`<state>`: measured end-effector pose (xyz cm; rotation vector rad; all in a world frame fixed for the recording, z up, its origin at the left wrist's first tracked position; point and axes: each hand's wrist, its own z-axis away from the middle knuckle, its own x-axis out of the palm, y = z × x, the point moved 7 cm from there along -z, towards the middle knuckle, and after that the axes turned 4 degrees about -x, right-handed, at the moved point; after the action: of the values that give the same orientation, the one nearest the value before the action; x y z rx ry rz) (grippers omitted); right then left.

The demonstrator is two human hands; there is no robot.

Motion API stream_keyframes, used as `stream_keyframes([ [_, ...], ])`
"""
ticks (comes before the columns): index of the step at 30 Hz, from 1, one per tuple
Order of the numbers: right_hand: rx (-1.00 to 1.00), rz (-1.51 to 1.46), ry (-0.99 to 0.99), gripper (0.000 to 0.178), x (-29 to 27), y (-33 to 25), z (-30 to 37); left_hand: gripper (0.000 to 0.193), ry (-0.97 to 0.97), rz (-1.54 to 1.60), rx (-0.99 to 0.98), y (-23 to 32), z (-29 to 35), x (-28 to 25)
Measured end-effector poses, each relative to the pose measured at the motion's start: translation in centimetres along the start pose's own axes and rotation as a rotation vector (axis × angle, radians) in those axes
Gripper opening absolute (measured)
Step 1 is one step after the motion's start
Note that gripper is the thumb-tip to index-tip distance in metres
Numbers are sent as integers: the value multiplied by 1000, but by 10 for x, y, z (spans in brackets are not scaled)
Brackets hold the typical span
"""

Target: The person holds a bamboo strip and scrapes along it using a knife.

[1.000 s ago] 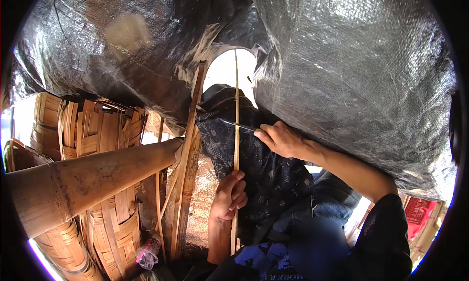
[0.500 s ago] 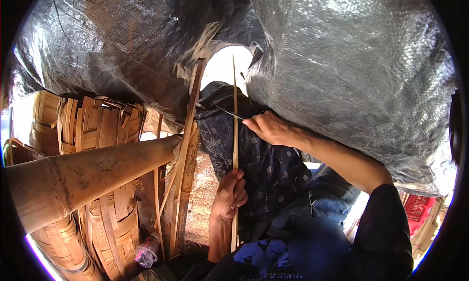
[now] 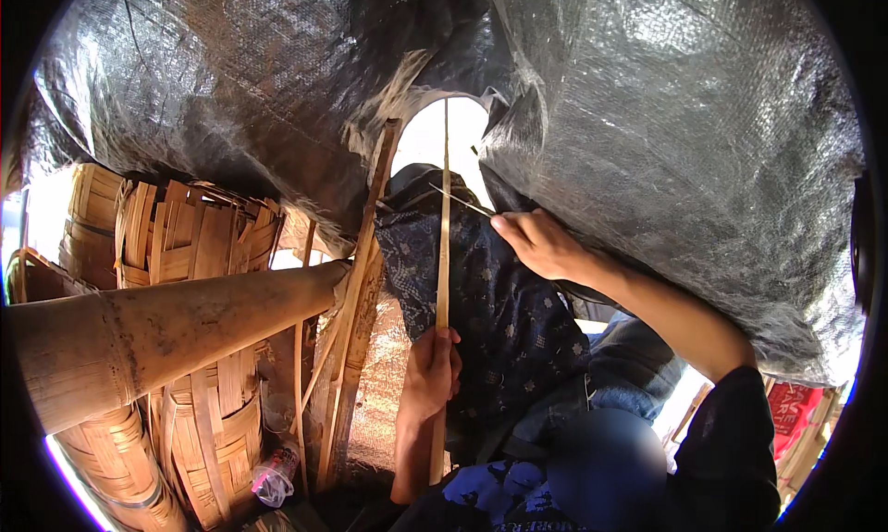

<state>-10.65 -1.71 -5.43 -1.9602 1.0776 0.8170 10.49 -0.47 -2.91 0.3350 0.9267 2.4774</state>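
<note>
A long, thin bamboo strip (image 3: 444, 264) runs up the middle of the view, over a dark patterned cloth (image 3: 504, 319) that covers my leg. My left hand (image 3: 431, 370) is closed around the strip's lower part. In my right hand (image 3: 544, 243) is a knife (image 3: 467, 202) with a narrow blade, its handle hidden in the closed fingers. The blade points up and left, and its front part crosses the strip well above my left hand. Whether the edge touches the strip, I cannot tell.
A thick bamboo pole (image 3: 185, 328) juts in from the left, before tall woven bamboo baskets (image 3: 199, 241). Upright bamboo slats (image 3: 356, 282) stand beside my leg. A clear plastic cup (image 3: 276, 476) lies low on the left. Grey tarpaulin (image 3: 666, 162) hangs overhead and to the right.
My right hand has moved slightly right with the knife, so less of the blade reaches past the strip. My left hand still grips the strip, its fingers turned a little.
</note>
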Motion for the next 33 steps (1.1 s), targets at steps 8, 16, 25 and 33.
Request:
stream_keyframes([
  [8,-165,140,-102,35,-3,-20,4,14,242,-693,327,20,4,4],
  [16,375,-335,-322,33,3,-7,-20,12,297,-877,455,29,9,14],
  [25,295,-299,-221,42,1,-18,-16,14,383,-1035,393,22,9,19],
  [33,569,-476,-535,40,19,-19,-18,16,416,-1067,336,19,9,20],
])
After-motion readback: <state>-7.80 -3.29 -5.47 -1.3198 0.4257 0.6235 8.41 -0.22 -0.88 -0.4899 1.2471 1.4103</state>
